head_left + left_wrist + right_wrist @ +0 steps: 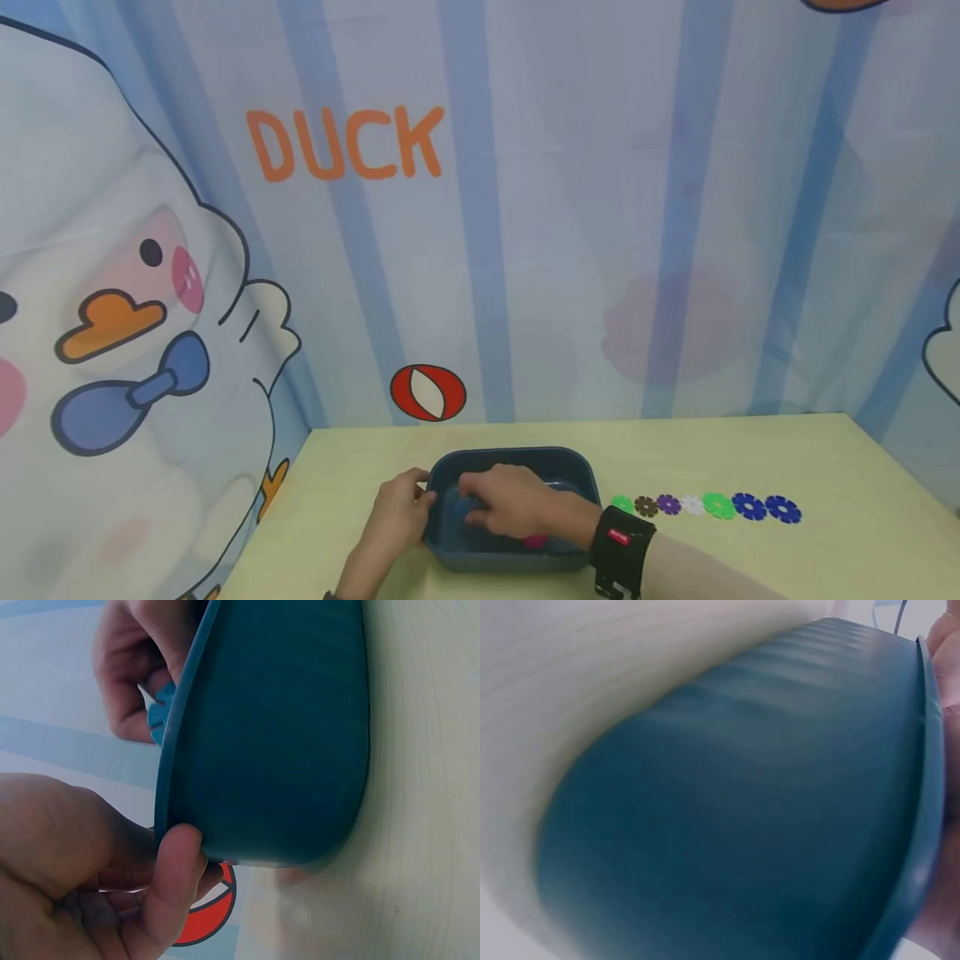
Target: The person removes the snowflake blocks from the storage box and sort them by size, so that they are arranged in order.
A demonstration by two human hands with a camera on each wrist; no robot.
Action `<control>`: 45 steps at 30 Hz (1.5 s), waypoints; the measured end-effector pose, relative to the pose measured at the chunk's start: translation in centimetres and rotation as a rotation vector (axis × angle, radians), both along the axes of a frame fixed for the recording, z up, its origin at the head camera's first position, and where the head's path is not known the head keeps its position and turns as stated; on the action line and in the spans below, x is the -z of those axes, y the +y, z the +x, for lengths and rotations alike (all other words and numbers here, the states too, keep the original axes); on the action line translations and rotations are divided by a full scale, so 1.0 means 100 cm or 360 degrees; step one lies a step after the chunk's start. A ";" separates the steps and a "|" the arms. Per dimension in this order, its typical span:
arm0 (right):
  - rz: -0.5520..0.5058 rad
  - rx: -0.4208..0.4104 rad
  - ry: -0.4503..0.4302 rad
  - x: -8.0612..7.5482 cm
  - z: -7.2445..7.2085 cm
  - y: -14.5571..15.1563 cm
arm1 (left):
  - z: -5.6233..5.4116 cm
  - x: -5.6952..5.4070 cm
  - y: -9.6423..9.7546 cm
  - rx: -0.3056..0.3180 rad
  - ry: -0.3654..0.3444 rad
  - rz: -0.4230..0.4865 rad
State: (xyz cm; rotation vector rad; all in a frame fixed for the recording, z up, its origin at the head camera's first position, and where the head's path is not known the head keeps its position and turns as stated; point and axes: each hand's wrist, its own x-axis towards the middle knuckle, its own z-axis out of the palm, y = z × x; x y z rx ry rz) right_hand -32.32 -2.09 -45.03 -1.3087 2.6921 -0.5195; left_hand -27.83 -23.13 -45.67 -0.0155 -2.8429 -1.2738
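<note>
A dark blue-green plastic basin (510, 562) stands on the table. My left hand (396, 512) holds its left end by the rim; in the left wrist view the thumb (180, 851) lies against the outer wall. My right hand (513, 502) reaches in over the basin, fingers bent. A blue notched disc (159, 716) is pinched in its fingers, seen beyond the rim in the left wrist view. Inside the basin lies a pink piece (535, 542), partly hidden under the right forearm. The right wrist view is mostly the basin's outer wall (742, 810).
To the basin's right, several notched discs form a row on the pale yellow table (675, 450): a small green disc (622, 504), a brown disc (646, 506), a purple disc (669, 504), a white disc (692, 504), a larger green disc (719, 505) and blue discs (783, 509). A printed curtain (570, 208) hangs behind.
</note>
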 end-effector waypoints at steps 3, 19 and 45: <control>-0.0062 -0.0012 0.0000 -0.003 0.001 0.010 | 0.001 0.000 0.001 -0.0016 -0.0001 0.0000; -0.0157 0.0067 -0.0102 -0.015 0.003 0.057 | 0.002 0.000 0.005 -0.0050 -0.0009 0.0006; -0.0225 0.0178 -0.0124 -0.027 0.010 0.119 | 0.001 0.001 0.003 -0.0046 0.0013 -0.0017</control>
